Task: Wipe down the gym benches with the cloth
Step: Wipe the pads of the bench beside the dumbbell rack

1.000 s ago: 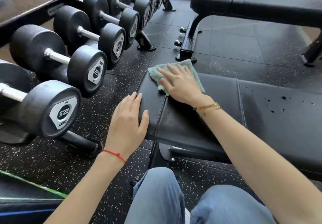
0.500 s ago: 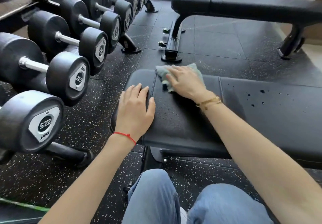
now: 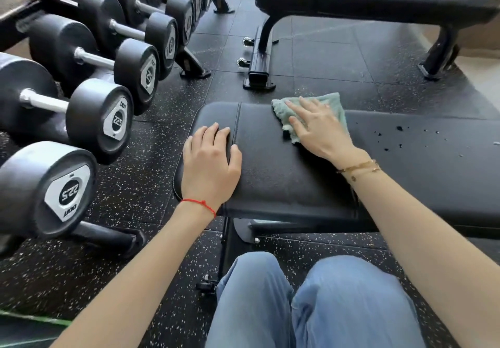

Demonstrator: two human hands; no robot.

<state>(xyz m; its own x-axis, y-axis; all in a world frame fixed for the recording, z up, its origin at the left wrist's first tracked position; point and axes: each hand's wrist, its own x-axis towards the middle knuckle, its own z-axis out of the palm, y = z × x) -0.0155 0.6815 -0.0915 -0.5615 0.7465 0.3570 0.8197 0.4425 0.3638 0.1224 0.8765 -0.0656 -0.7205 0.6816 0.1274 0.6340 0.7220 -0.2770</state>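
Cloth [image 3: 331, 104], pale green, lies at the far edge of the near worktop [image 3: 276, 174], centre of the frame, pressed flat under the right hand [image 3: 319, 133] with fingers straight, grip released. Left hand [image 3: 209, 162] rests palm-down on the worktop's left end, fingers relaxed, grasping nothing. Droplets [image 3: 399, 128] speckle the pad at right. Dumbbells [image 3: 89, 120] line the left side.

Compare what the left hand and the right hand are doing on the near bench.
The left hand rests bare on the near bench at its end by the seam; the right hand presses the green cloth at the far edge. The left wrist wears a red string, the right a gold bracelet. Both lie flat, fingers extended, on the same pad.
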